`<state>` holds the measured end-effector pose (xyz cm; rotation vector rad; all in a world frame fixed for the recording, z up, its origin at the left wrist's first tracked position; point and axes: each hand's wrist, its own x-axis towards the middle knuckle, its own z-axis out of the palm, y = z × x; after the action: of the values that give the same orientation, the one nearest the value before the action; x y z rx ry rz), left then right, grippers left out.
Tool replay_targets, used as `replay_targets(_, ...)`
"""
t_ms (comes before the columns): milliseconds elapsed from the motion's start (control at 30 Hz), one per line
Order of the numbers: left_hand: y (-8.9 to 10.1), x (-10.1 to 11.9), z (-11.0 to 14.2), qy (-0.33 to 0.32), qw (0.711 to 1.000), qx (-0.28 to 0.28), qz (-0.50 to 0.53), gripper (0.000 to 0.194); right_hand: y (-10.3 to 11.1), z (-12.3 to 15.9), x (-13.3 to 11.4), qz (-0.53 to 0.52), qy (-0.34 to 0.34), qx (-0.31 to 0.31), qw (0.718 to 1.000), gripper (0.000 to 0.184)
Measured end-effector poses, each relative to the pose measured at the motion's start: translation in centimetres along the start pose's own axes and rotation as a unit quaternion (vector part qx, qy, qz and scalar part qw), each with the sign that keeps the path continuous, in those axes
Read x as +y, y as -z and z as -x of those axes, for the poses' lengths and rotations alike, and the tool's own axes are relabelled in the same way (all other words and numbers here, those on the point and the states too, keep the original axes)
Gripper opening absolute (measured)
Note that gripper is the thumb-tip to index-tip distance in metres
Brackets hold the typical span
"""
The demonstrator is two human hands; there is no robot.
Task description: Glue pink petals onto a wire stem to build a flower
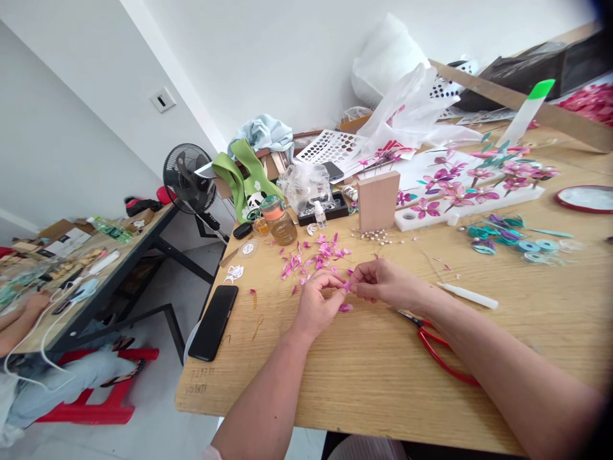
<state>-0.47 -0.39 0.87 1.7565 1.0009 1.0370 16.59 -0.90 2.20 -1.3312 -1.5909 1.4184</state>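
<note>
My left hand (320, 301) pinches a small pink-purple petal piece (347, 287) between thumb and fingertips. My right hand (385, 283) meets it from the other side, its fingertips closed on the same piece; finer details are too small to make out. Just under the fingers lies a loose pink petal (345, 308). A spread of pink petals (320, 257) covers the wood beyond my hands. Red-handled scissors (438, 348) lie partly beneath my right forearm, and a white-handled tool (469, 295) rests right of my right hand.
A black phone (213, 322) lies at the table's left edge. Farther back stand a lidded jar (279, 223), a small spray bottle (320, 215) and a wooden block (378, 202). Finished-looking pink flowers (460, 191) stand in a white foam strip. Another person's arm (23, 316) shows at the left table.
</note>
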Motion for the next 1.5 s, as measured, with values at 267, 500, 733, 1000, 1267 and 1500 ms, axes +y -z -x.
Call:
replay_targets(267,0.1,0.1,0.1,0.009,1.0,-0.003,0.003,0.004,0.0,0.1,-0.3,-0.015,-0.007,0.005,1.0,0.013)
replay_targets(500,0.3,-0.6,-0.2,-0.007,1.0,0.005,-0.004,0.008,0.2,0.2,-0.3,-0.052,-0.009,0.013,0.999,0.013)
replay_targets(733,0.9,-0.5,-0.4,-0.046,0.997,0.0,-0.062,0.02,0.5,0.2,-0.4,-0.095,-0.018,0.021,0.995,0.014)
replay_targets(1000,0.7,-0.2,-0.4,-0.05,0.997,-0.003,-0.061,0.011,0.5,0.3,-0.4,-0.099,-0.019,0.021,0.995,0.015)
replay_targets(1267,0.6,-0.8,-0.6,-0.062,0.997,0.021,-0.039,0.011,0.9,0.2,-0.5,-0.089,-0.026,0.018,0.996,0.026)
replay_targets(1500,0.7,-0.9,-0.7,-0.059,0.995,0.055,-0.063,0.008,2.0,0.0,0.8,0.122,0.0,0.018,0.992,0.02)
